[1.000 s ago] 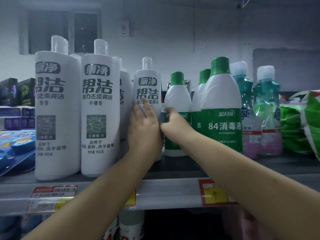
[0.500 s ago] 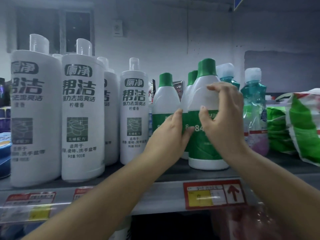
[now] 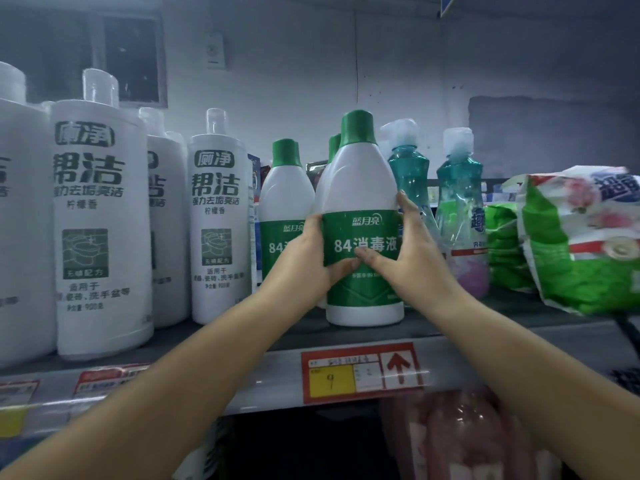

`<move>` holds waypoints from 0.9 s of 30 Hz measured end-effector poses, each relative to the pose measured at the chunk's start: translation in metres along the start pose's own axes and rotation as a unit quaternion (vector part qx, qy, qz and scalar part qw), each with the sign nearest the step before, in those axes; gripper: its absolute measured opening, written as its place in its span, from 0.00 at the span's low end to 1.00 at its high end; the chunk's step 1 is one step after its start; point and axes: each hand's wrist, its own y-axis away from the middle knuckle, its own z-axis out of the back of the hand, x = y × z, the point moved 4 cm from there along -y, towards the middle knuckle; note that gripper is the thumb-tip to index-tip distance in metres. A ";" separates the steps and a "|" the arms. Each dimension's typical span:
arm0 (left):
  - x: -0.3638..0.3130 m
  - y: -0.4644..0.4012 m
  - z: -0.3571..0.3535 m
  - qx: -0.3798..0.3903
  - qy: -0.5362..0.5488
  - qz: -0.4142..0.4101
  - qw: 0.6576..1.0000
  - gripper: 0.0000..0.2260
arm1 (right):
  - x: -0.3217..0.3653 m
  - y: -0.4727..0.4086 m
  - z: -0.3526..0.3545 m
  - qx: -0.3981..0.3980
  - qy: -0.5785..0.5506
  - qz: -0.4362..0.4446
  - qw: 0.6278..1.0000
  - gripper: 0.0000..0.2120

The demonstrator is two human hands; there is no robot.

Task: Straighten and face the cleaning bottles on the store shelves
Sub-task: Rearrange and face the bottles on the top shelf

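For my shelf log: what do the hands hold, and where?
Both hands, left hand and right hand, grip the front 84 disinfectant bottle at its green label.

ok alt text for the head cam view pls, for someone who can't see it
Both hands, left hand and right hand, clasp a front green-labelled disinfectant bottle standing upright on a store shelf, label facing out. White toilet cleaner bottles stand left, teal bottles right.

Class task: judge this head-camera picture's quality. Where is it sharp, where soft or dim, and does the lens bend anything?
Head view: light dim and bluish; the front green-capped 84 disinfectant bottle label reads sharply between left hand and right hand; the red price tag print is blurred; the shelf edge bows from wide-angle distortion.
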 end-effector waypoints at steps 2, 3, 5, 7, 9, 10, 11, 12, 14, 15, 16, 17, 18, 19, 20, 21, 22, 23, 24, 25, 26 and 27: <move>0.001 0.000 0.002 0.013 -0.012 -0.001 1.000 0.25 | 0.000 -0.001 0.001 0.001 -0.003 0.002 1.000 0.42; 0.001 -0.001 0.004 0.009 -0.030 -0.004 0.999 0.22 | 0.000 -0.001 0.001 0.005 -0.004 0.001 1.000 0.42; 0.002 -0.006 0.016 -0.041 -0.092 -0.017 0.995 0.19 | 0.000 -0.004 0.001 0.015 0.005 -0.003 1.000 0.43; -0.002 -0.015 0.030 -0.109 -0.155 -0.031 0.981 0.19 | 0.003 -0.008 0.001 0.019 0.021 0.003 1.000 0.44; -0.009 -0.031 0.042 -0.146 -0.206 -0.038 0.967 0.20 | 0.008 -0.011 0.003 0.014 0.038 0.008 0.999 0.45; -0.013 -0.042 0.046 -0.150 -0.226 -0.035 0.962 0.20 | 0.011 -0.013 0.005 0.010 0.051 0.010 0.999 0.45; -0.016 -0.055 0.050 -0.150 -0.241 -0.027 0.959 0.20 | 0.015 -0.016 0.006 0.005 0.070 0.016 0.997 0.45; -0.019 -0.068 0.053 -0.148 -0.248 -0.013 0.957 0.20 | 0.019 -0.019 0.006 -0.002 0.092 0.029 0.995 0.45; -0.023 -0.093 0.059 -0.137 -0.241 0.028 0.961 0.21 | 0.028 -0.025 0.007 -0.018 0.133 0.060 0.989 0.45; -0.023 -0.104 0.061 -0.133 -0.232 0.052 0.962 0.20 | 0.032 -0.027 0.007 -0.022 0.148 0.071 0.986 0.45; -0.022 -0.116 0.063 -0.131 -0.228 0.076 0.962 0.19 | 0.034 -0.030 0.007 -0.024 0.161 0.081 0.983 0.45; -0.021 -0.125 0.064 -0.127 -0.226 0.099 0.961 0.18 | 0.034 -0.032 0.007 -0.023 0.174 0.092 0.980 0.45; -0.017 -0.133 0.064 -0.120 -0.221 0.124 0.960 0.19 | 0.034 -0.032 0.006 -0.016 0.189 0.100 0.977 0.46; -0.012 -0.138 0.063 -0.110 -0.210 0.152 0.960 0.21 | 0.033 -0.032 0.005 -0.006 0.203 0.104 0.974 0.46; -0.006 -0.144 0.061 -0.104 -0.193 0.169 0.961 0.22 | 0.032 -0.032 0.004 0.004 0.213 0.106 0.971 0.47; -0.003 -0.146 0.059 -0.099 -0.177 0.179 0.963 0.22 | 0.030 -0.032 0.004 0.012 0.221 0.106 0.969 0.47; 0.001 -0.148 0.056 -0.102 -0.164 0.184 0.964 0.22 | 0.030 -0.032 0.004 0.018 0.226 0.106 0.968 0.47; 0.003 -0.148 0.055 -0.112 -0.156 0.187 0.964 0.22 | 0.030 -0.033 0.005 0.022 0.228 0.106 0.967 0.46; 0.004 -0.146 0.054 -0.123 -0.152 0.195 0.961 0.23 | 0.030 -0.034 0.006 0.024 0.229 0.107 0.967 0.46; 0.005 -0.145 0.053 -0.137 -0.147 0.203 0.958 0.24 | 0.031 -0.035 0.006 0.026 0.230 0.108 0.967 0.46; 0.007 -0.147 0.053 -0.148 -0.145 0.207 0.956 0.24 | 0.032 -0.036 0.007 0.028 0.232 0.110 0.966 0.45; 0.007 -0.147 0.053 -0.154 -0.139 0.208 0.956 0.24 | 0.033 -0.036 0.007 0.029 0.234 0.114 0.965 0.44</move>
